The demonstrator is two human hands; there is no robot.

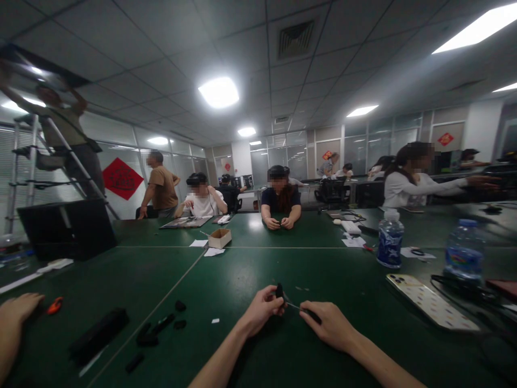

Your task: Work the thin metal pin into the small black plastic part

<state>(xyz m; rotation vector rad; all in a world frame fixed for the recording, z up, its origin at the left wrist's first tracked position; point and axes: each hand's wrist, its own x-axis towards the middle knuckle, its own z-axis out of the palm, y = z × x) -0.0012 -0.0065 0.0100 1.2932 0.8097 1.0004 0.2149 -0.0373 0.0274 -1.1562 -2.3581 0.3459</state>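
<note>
My left hand (264, 310) is closed around a small black part (279, 292), held upright just above the green table; the fingers hide some of it. In my right hand (329, 323) is a black-handled screwdriver (311, 314), gripped between thumb and fingers. Its thin metal shaft (293, 305) points left and reaches the black part, though the exact contact at the tip is too small to make out. Left of my forearm lie several loose black pieces (163, 323). A small white scrap (215, 321) rests between them and my left hand.
At far left are a co-worker's hand (22, 310), an orange tool (55, 305) and a long black object (99, 334). A phone (432, 302) and two bottles (390, 240) stand or lie right. A small open box (220, 237) sits ahead. Across the table sits a person (280, 199).
</note>
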